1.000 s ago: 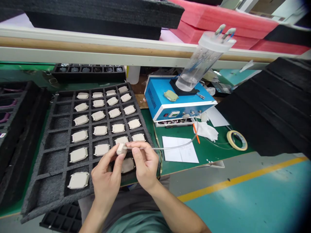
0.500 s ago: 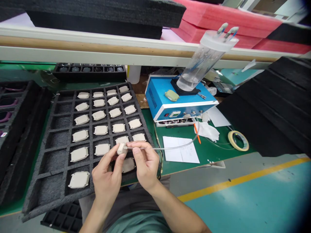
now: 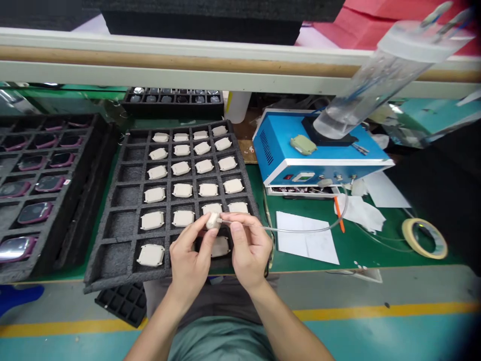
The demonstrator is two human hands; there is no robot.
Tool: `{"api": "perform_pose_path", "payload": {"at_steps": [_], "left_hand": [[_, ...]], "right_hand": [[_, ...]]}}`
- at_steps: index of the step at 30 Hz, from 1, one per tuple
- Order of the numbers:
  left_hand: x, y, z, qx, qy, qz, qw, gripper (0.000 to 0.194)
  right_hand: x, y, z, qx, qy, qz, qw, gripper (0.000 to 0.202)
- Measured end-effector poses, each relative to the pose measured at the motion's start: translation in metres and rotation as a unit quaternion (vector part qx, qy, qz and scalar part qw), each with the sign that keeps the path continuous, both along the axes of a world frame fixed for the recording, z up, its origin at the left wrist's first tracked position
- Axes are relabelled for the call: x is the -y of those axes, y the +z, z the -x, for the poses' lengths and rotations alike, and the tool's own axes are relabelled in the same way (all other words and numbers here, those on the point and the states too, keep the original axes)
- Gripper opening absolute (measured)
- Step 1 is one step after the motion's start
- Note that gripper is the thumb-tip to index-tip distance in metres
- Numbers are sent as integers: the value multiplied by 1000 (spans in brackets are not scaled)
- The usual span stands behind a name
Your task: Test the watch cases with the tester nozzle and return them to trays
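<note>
Over the near edge of the green desk, the left hand pinches a small beige plastic housing between thumb and fingertips, while the right hand is closed on the tip of a thin clear tube, pressed against the housing's side. The tube runs back to the blue box-shaped machine. This looks like a per-piece tube application; the next move likely calls for keeping the tip steady on the part. Beneath the hands, the black foam grid tray holds similar beige housings in most cells, its left column bare.
</note>
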State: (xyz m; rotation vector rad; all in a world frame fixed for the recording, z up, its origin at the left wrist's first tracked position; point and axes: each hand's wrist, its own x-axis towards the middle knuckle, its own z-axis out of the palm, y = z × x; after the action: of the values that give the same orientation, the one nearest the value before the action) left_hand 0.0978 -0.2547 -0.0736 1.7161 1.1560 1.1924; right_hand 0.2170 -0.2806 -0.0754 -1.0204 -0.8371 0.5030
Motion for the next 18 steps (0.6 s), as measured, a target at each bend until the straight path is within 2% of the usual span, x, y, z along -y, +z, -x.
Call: {"api": "perform_pose_path", "payload": {"at_steps": [18], "left_hand": [[-2, 5, -2, -9, 20, -5, 1000, 29]], "right_hand": [[-2, 3, 0, -2, 1, 9, 1000, 13]]}}
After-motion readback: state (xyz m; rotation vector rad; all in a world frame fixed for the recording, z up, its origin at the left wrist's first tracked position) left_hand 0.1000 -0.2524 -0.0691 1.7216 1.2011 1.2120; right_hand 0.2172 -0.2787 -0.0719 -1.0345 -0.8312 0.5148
